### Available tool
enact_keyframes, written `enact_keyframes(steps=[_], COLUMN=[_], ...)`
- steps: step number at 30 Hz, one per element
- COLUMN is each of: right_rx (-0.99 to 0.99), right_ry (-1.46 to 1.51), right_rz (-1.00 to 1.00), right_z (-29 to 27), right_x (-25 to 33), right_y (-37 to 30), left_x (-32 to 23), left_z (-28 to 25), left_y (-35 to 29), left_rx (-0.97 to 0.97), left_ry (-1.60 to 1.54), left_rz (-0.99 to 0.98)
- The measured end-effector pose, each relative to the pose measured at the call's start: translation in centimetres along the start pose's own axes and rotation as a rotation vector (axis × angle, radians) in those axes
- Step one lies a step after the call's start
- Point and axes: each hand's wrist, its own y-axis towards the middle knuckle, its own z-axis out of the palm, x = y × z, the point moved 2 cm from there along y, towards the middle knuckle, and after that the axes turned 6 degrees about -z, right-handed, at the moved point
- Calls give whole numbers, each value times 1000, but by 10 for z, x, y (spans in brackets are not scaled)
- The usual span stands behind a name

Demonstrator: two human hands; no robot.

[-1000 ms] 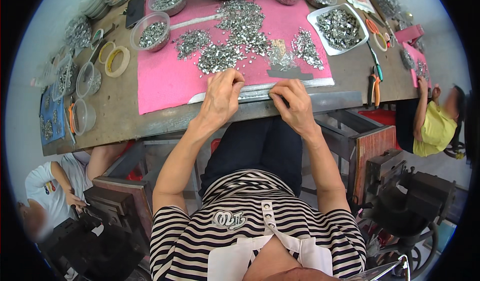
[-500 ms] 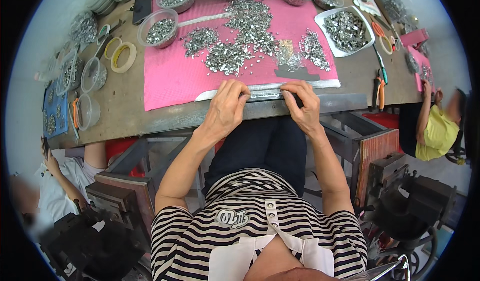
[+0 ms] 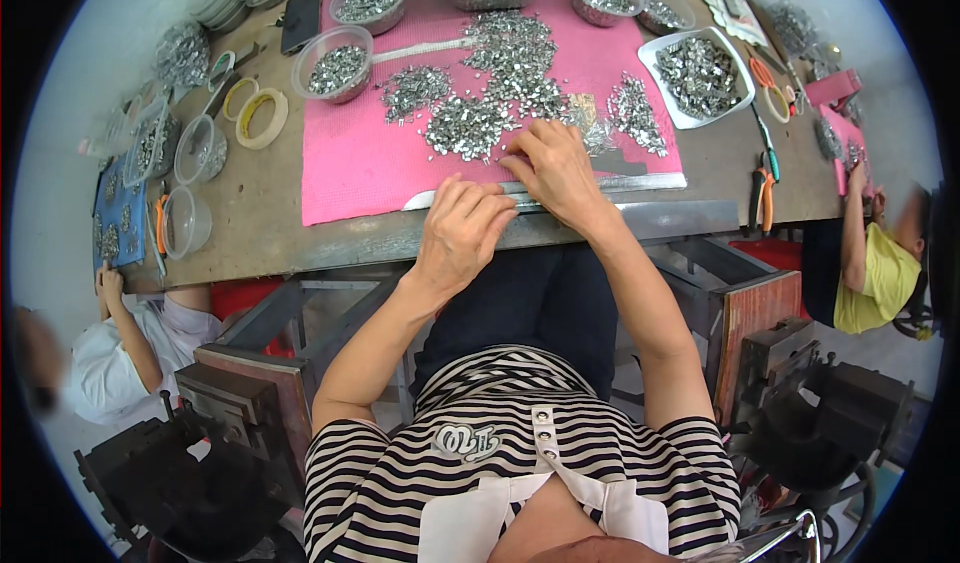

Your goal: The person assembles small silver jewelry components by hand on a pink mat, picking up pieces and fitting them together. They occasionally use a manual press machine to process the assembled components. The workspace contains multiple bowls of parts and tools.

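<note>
My left hand is at the front edge of the pink mat, its fingers curled and pressed together over a long silver strip. Whatever may be between those fingertips is hidden. Farther in, my right hand reaches over the mat with bent fingers at the near edge of a heap of small shiny metal pieces; its fingertips are closed, and anything in them is too small to make out. Beside it on the right lie thin metal pins and a flat grey piece.
Clear plastic tubs and a white dish hold metal pieces. Tape rolls lie left; orange-handled pliers lie right. A metal bar runs along the table's front edge. Other people sit on both sides.
My right hand has left the silver strip's right part and moved left and farther in to the heap. My left hand stays near the strip. The person at left has lowered their hands to the blue mat.
</note>
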Motion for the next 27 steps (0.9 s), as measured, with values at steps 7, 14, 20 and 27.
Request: enact_keyframes(steps=[7, 14, 20, 27], right_rx=[20, 60, 15, -62], right_ry=[-9, 163, 396, 293], right_rz=[37, 109, 147, 98], right_z=[3, -17, -27, -21], right_x=[-5, 1, 28, 33], right_y=[-4, -11, -34, -44], left_x=[31, 40, 46, 41], left_z=[-6, 0, 5, 6], left_y=[29, 34, 33, 32], left_rx=[-20, 58, 136, 143], left_ry=[296, 274, 107, 172], left_rz=[-111, -121, -244, -192])
